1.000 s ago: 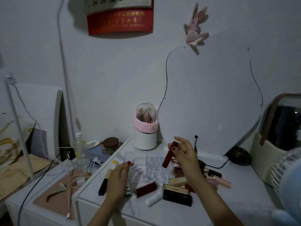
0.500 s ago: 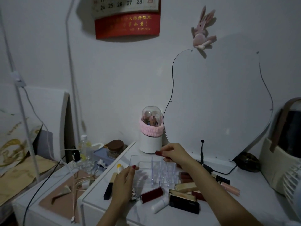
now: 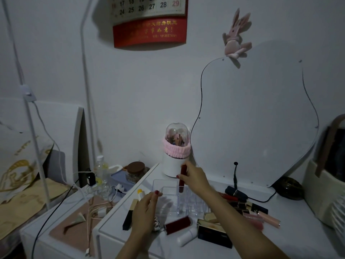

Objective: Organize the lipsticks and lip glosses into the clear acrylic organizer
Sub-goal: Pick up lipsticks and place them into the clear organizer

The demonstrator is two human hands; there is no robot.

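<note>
The clear acrylic organizer (image 3: 168, 198) stands on the white table top, with small slots on its right side. My right hand (image 3: 194, 179) pinches a dark red lipstick tube (image 3: 183, 177) upright, its lower end inside a back slot. My left hand (image 3: 144, 212) rests against the organizer's left front edge, fingers loosely bent, holding nothing. Loose lipsticks lie around: a black-and-gold tube (image 3: 130, 214) at the left, a dark red square tube (image 3: 178, 224) and a white tube (image 3: 186, 239) in front, a black box (image 3: 214, 236), and a pink lip gloss (image 3: 268, 218) at the right.
A white holder with a pink band and clear dome (image 3: 176, 150) stands behind the organizer. A curved mirror (image 3: 252, 118) leans on the wall. A black cable (image 3: 261, 200) runs behind the lipsticks. A lower side table (image 3: 61, 232) at the left carries cords, a bottle and a jar.
My right hand carried the dark red lipstick from above the organizer's right side to its back, turned it upright and lowered its end into a slot. My left hand stayed at the organizer.
</note>
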